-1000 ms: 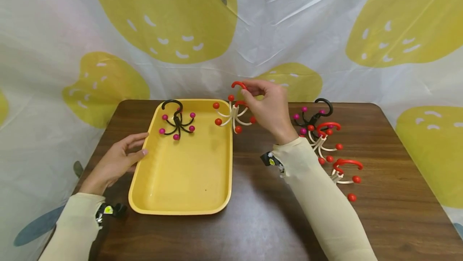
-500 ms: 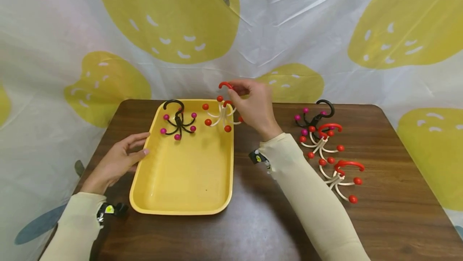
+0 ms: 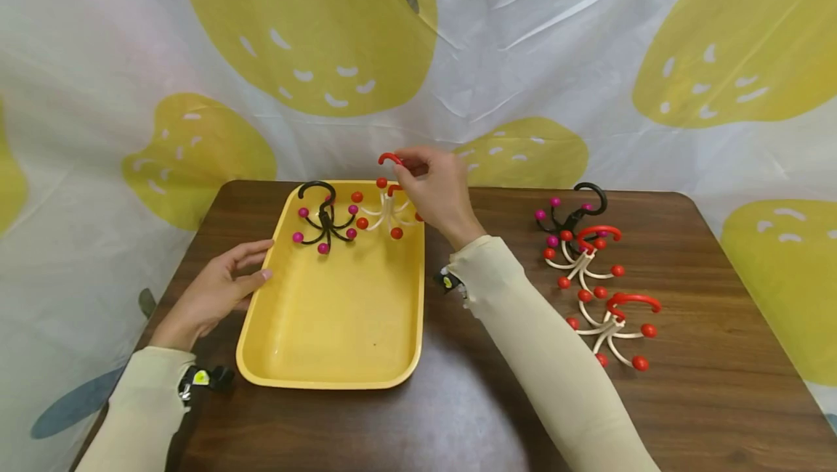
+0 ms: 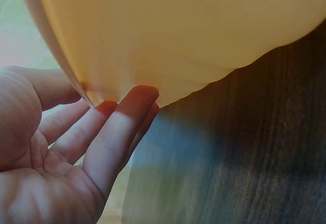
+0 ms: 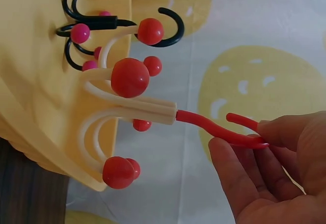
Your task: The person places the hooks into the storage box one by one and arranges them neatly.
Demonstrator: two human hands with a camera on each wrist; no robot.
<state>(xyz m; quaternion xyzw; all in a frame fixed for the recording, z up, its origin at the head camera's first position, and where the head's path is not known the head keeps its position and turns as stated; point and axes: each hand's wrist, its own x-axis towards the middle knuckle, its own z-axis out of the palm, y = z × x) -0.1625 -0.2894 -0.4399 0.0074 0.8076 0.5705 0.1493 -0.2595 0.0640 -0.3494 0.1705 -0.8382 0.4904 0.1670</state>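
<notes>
My right hand (image 3: pixel 437 189) pinches the red hook of a white multi-arm hook hanger (image 3: pixel 389 207) with red ball tips. The right wrist view shows thumb and fingers on its curved red hook (image 5: pixel 219 130). This hanger is over the far right part of a yellow tray (image 3: pixel 333 312); I cannot tell whether it touches the bottom. Beside it in the tray stands a black hook hanger (image 3: pixel 325 219) with magenta balls. My left hand (image 3: pixel 212 290) rests with fairly straight fingers against the tray's left side, its fingertips touching the outer wall in the left wrist view.
Right of the tray, a black hanger (image 3: pixel 570 221) with magenta balls and two white hangers, one nearer the back (image 3: pixel 580 263) and one in front (image 3: pixel 608 327), stand close together on the brown wooden table (image 3: pixel 706 356). A lemon-patterned cloth (image 3: pixel 510 36) hangs behind the table.
My right hand has moved left with the white hanger, from the tray's right rim to over its inside near the black one. The left hand keeps its place at the tray.
</notes>
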